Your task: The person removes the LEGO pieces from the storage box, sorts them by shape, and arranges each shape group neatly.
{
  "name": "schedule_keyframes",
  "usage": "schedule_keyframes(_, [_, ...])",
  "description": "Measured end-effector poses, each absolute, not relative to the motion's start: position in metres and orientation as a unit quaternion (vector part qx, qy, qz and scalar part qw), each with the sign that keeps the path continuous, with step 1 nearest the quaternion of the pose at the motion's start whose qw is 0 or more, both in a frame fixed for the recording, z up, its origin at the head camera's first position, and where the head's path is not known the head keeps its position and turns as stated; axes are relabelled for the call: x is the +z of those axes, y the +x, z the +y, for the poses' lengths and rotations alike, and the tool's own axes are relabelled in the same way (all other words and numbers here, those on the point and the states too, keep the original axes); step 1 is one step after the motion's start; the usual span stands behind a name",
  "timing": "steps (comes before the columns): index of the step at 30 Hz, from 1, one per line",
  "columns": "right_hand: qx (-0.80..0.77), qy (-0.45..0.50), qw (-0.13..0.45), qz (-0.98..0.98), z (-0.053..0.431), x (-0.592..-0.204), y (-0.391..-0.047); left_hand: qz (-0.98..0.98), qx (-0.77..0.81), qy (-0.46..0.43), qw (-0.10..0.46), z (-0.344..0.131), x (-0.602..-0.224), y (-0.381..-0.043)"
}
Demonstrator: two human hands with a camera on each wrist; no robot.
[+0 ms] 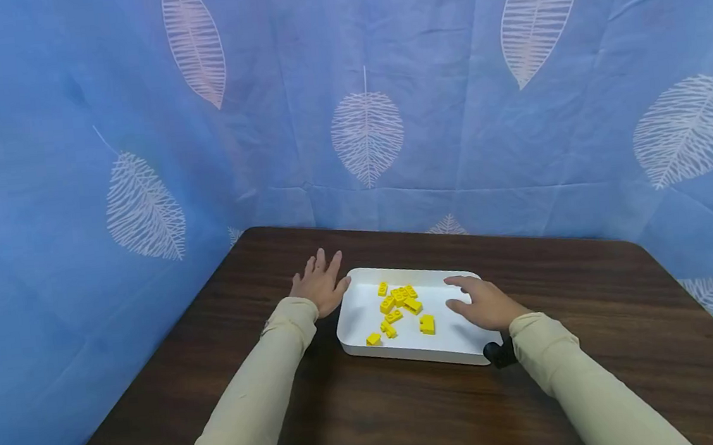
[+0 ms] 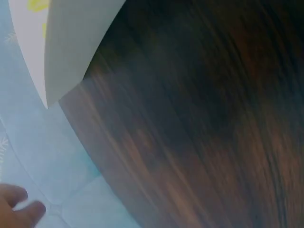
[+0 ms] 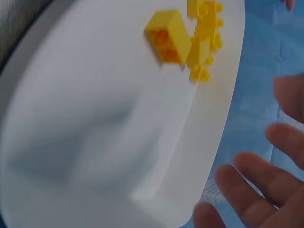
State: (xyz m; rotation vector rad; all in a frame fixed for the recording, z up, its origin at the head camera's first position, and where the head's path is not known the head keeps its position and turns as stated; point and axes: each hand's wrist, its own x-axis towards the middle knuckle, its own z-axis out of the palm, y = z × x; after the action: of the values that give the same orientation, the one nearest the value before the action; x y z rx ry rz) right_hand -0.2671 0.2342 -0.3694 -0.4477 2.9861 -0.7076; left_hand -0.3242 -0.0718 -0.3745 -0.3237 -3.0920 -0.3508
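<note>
Several yellow toy bricks (image 1: 400, 295) lie loose in a shallow white tray (image 1: 462, 344). Beside the tray's left end is my left hand (image 1: 319, 287), its fingers spread and nothing in them. Only fingertips (image 2: 31, 213) of it show in the left wrist view. My right hand (image 1: 486, 303) hovers over the right part of the tray, fingers apart and holding nothing. In the right wrist view a single brick (image 3: 170, 38) rests on its side, its hollow underside showing, close to a cluster of others.
The tray stands on a dark brown wooden table (image 1: 386, 411). A blue curtain (image 1: 438, 137) with white leaf prints hangs behind and at the sides. A black band (image 1: 500, 353) sits at the right wrist.
</note>
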Motion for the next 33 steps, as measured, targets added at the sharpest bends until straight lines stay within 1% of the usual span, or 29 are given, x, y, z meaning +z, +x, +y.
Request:
schedule_keyframes(6, [-0.226, -0.173, 0.049, 0.957, 0.225, -0.366, -0.265, -0.971, -0.188, -0.148, 0.016, -0.077, -0.38, -0.323])
schedule_keyframes(11, [-0.224, -0.19, 0.05, 0.954, 0.221, -0.363, -0.269, -0.949, -0.268, -0.168, 0.022, -0.08, -0.388, -0.324])
schedule_keyframes(17, [-0.216, -0.192, 0.06, 0.955, 0.215, -0.364, -0.274, -0.927, -0.325, -0.188, -0.001, -0.083, -0.405, -0.323])
schedule_keyframes(21, [-0.202, -0.2, 0.078, 0.955, 0.209, -0.366, -0.28, -0.917, -0.355, -0.18, -0.001, -0.086, -0.418, -0.321])
schedule_keyframes(26, [-0.193, -0.211, 0.107, 0.952, 0.204, -0.362, -0.287, -0.891, -0.41, -0.192, 0.01, -0.093, -0.433, -0.321])
schedule_keyframes(33, [-0.178, -0.165, 0.166, 0.956, 0.198, -0.363, -0.293, -0.85, -0.485, -0.207, 0.007, -0.095, -0.445, -0.321])
